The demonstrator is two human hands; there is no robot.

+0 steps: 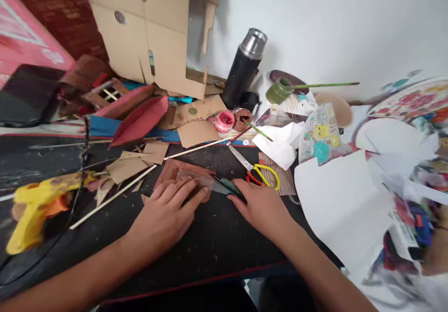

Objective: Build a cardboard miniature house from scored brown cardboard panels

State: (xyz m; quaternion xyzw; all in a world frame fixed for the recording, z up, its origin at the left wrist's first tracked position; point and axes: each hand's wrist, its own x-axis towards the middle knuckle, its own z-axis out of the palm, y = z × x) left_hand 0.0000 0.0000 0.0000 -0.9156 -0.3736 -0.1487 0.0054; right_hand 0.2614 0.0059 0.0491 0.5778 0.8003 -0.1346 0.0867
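Head view: left hand lay flat, open, on brown card and clear strip. Right hand gripped green tool between thumb and fingers; its long axis ran slantwise, tip pointing left and away from the person. Strip overlapped card, long axis roughly left-right. Card sat on black table, scissors just beyond right hand.

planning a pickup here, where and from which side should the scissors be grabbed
Probably best by the yellow handle loop, coming from the right. The scissors lie with their blade end pointing away and to the left, and the loop's right edge stands out clear of the right hand, which is close beside the handles.
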